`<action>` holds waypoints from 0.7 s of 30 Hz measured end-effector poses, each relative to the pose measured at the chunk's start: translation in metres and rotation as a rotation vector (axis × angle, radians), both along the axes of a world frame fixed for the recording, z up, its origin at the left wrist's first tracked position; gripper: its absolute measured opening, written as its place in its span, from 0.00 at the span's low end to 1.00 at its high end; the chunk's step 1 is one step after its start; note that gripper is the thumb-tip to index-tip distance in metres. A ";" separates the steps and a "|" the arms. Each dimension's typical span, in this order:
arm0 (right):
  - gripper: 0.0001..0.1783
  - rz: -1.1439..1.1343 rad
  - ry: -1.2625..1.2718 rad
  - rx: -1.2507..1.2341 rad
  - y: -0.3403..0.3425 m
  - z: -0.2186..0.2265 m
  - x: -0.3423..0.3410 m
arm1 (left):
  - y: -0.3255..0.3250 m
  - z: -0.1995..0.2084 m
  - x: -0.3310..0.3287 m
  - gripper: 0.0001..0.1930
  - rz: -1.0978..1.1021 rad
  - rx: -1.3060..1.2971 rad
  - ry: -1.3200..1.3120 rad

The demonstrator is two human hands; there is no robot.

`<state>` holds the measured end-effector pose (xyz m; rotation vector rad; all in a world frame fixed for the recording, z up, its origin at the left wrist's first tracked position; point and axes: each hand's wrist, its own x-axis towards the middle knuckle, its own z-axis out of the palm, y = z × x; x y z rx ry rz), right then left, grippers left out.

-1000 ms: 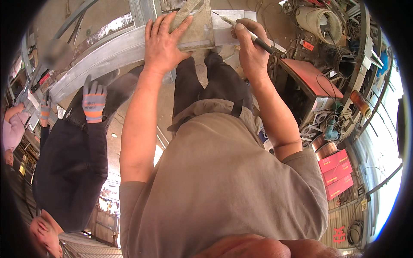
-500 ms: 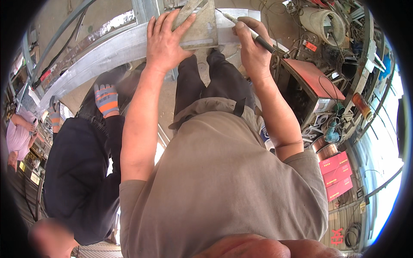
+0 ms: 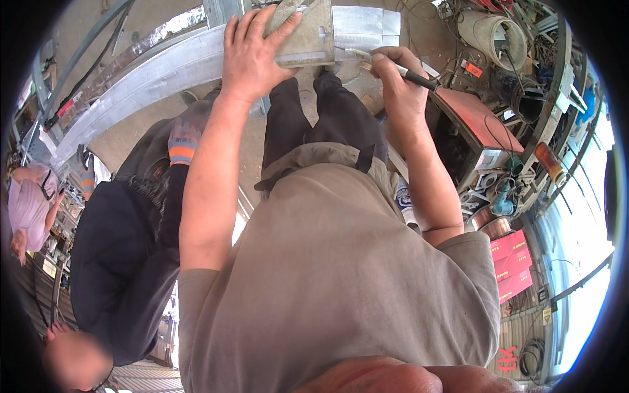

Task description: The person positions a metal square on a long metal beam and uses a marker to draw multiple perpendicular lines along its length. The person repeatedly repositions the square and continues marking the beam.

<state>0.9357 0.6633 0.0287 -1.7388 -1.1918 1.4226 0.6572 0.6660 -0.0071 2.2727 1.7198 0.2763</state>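
Note:
My left hand [image 3: 252, 62] lies with fingers spread on a flat, worn triangular set square [image 3: 318, 42], pressing it onto a long curved strip of silvery metal [image 3: 141, 82]. In my right hand [image 3: 405, 92] is a slim marking pen [image 3: 419, 80] with a pale front part and a dark rear end, pinched between thumb and fingers. Its thin tip points left, close to the set square's right edge at the near side of the strip. Whether the tip touches the metal I cannot tell. The strip's right end extends beyond the set square.
At my left, a co-worker in dark clothes [image 3: 121, 262] bends over, with a grey-orange gloved hand [image 3: 182, 144] near my left forearm. Another person [image 3: 31, 203] is at the far left. On the right are a red-topped cabinet [image 3: 475, 118], a white bucket [image 3: 488, 39], cables and red boxes [image 3: 511, 265].
My right hand has drawn the pen toward me and slightly right along the set square's edge. My left hand and the set square shifted slightly. The co-worker's gloved hand moved right.

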 end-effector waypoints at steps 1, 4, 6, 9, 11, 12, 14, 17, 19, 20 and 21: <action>0.13 0.047 0.017 -0.054 0.000 0.002 0.004 | 0.000 0.000 0.000 0.59 0.000 0.006 -0.006; 0.13 0.113 0.089 -0.105 0.002 0.008 0.015 | 0.000 0.000 0.001 0.59 -0.001 0.013 -0.006; 0.11 -0.005 0.121 -0.080 0.001 0.011 0.017 | -0.001 -0.001 0.001 0.58 -0.002 0.016 -0.008; 0.12 -0.132 0.176 -0.068 0.003 0.011 0.015 | -0.002 0.000 0.001 0.58 -0.003 0.015 -0.014; 0.12 -0.151 0.191 -0.024 0.004 0.009 0.013 | -0.002 0.000 0.000 0.58 -0.003 0.008 -0.009; 0.13 -0.153 0.189 -0.022 0.004 0.007 0.011 | -0.002 0.000 0.000 0.58 -0.001 0.006 -0.008; 0.13 -0.143 0.202 0.010 0.003 0.003 0.007 | -0.002 -0.001 0.000 0.58 0.003 -0.001 -0.006; 0.13 -0.114 0.150 0.017 -0.001 -0.001 0.006 | -0.001 -0.001 -0.002 0.58 0.009 -0.005 -0.023; 0.13 -0.098 0.141 0.046 -0.006 -0.003 0.004 | -0.001 -0.001 -0.002 0.59 0.005 0.000 -0.022; 0.13 -0.087 0.140 0.070 -0.008 -0.004 0.004 | -0.001 -0.001 -0.002 0.59 0.002 0.003 -0.023; 0.12 -0.082 0.115 0.078 -0.011 -0.005 0.003 | -0.001 -0.001 -0.002 0.59 0.005 -0.001 -0.024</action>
